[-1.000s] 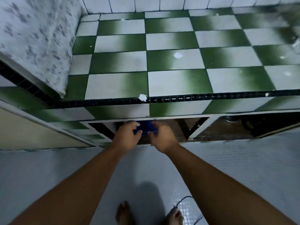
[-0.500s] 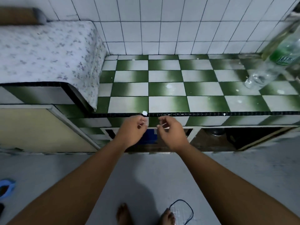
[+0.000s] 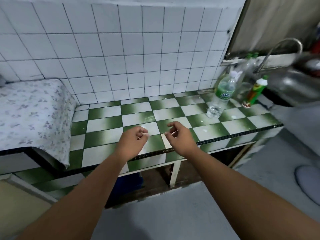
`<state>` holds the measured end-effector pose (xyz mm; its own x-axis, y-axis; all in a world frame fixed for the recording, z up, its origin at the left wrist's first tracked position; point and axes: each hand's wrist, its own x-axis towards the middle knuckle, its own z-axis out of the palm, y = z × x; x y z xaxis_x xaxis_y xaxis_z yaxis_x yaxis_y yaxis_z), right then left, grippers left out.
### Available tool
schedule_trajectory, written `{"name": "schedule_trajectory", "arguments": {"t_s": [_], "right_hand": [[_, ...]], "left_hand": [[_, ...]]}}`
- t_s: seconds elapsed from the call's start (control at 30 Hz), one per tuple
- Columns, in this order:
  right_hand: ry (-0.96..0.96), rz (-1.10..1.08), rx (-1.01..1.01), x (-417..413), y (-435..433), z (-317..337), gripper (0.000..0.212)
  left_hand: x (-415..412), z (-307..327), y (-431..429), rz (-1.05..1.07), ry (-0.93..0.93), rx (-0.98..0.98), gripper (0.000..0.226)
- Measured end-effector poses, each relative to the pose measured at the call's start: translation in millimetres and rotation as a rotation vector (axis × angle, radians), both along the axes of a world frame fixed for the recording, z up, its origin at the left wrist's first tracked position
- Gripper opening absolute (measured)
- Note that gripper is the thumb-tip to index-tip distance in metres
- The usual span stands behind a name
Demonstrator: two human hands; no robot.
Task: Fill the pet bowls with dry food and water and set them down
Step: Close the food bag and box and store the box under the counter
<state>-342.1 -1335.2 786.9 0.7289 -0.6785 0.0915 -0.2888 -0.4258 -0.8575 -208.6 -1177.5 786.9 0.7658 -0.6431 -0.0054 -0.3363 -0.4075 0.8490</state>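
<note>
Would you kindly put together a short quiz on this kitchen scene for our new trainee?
1. True or false: the left hand grips the clear water bottle.
2. What drapes over the surface left of the checkered counter? A) a floral cloth B) a newspaper C) a metal tray
3. In one word: on which side of the view is the faucet?
Key: 1 false: it hovers above the counter, well apart from the bottle; 2 A; 3 right.
</note>
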Motion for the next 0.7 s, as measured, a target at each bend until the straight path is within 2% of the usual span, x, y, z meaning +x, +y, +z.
{"name": "schedule_trajectory", "arguments": {"t_s": [0.33,0.7], "right_hand": [[-0.036,-0.293,0.065,-51,-75,9,0.023],[-0.083,-0.379,0.125,-78,-228,3,0.019]], "left_hand": [[-14,14,-109,-0.197,0.02,0.009,0.007],[-46,0,-260,-0.232,0.048,0.028,0.006]]}}
